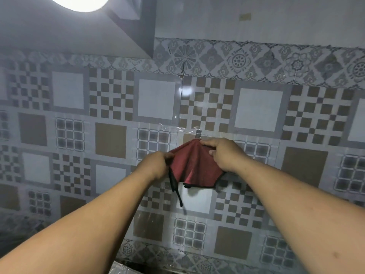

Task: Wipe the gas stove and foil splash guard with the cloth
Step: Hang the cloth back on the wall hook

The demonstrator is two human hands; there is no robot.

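A dark red cloth with a black edge and a dangling black strap hangs against the tiled wall, its top at a small metal hook. My left hand grips the cloth's left edge. My right hand pinches its top right part just below the hook. Both arms reach up and forward. A crinkled shiny strip, probably the foil splash guard, peeks in at the bottom edge. The gas stove is out of view.
The wall is covered in patterned grey, white and brown tiles under a clear film with tape near the hook. A bright round lamp glares at the top left beside a grey slanted hood or beam.
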